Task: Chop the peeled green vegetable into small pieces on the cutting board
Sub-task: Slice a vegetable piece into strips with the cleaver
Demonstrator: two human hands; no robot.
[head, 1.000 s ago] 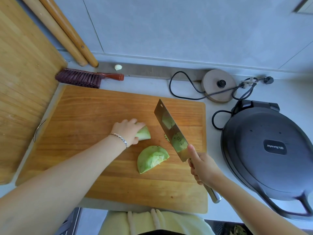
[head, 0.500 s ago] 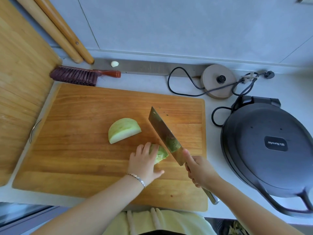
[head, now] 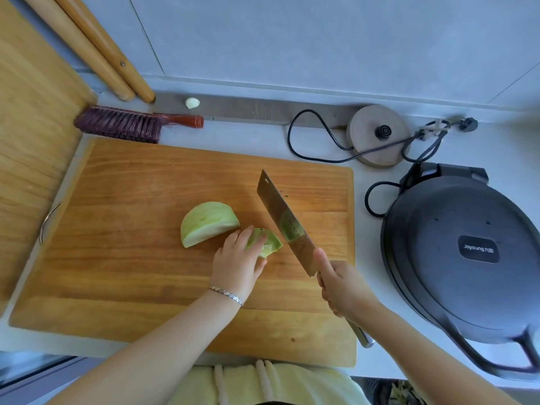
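Two pieces of peeled green vegetable lie on the wooden cutting board [head: 122,258]. The larger wedge [head: 207,222] sits free near the board's middle. My left hand [head: 238,263] holds the smaller piece [head: 267,244] down with curled fingers just right of that wedge. My right hand [head: 343,286] grips the handle of a cleaver [head: 285,222], index finger along the blade. The blade hangs tilted just right of the smaller piece, with green bits stuck to its side.
A dark electric griddle [head: 467,267] fills the counter on the right, its cord looping beside a round kettle base [head: 380,135]. A brush [head: 128,124], a garlic clove [head: 192,102] and two rolling pins [head: 99,51] lie behind the board. A second wooden board [head: 32,141] leans at left.
One second ago my left hand held the upper wedge; it let that go and moved down onto the smaller piece. The cleaver stayed raised to the right, shifting only slightly.
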